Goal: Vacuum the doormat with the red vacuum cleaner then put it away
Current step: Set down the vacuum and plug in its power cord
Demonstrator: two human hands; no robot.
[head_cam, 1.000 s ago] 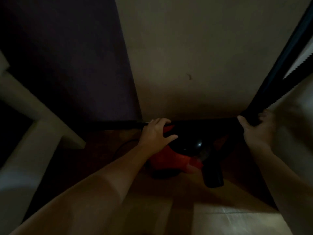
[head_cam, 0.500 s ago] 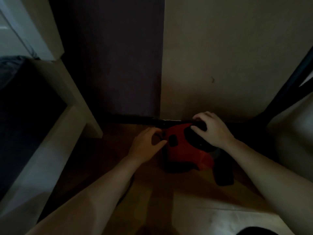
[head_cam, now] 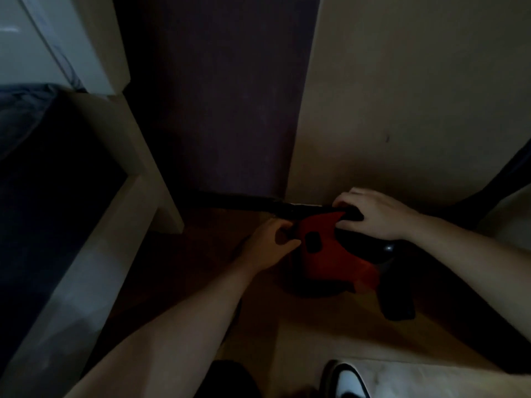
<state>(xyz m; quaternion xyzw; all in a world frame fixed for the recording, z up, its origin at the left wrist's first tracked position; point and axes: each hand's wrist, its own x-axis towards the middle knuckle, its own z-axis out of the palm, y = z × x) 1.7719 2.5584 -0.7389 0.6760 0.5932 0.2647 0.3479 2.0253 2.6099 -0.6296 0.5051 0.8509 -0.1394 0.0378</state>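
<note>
In dim light, a person reaches down to the red vacuum cleaner (head_cam: 324, 259), which sits on the floor (head_cam: 316, 340) against the wall (head_cam: 402, 110). The right hand (head_cam: 373, 214) has its grip curled over the machine's black top. The left hand (head_cam: 270, 245) has its fingers curled at the machine's left side, and whether they pinch anything cannot be told. Lifted one-handed, the body could swing, knocking the wall or dragging the black nozzle (head_cam: 398, 300).

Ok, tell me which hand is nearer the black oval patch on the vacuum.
Left. The left hand sits just left of the black oval patch, thumb nearly touching; the right hand rests higher, on the black top of the red vacuum cleaner.
</note>
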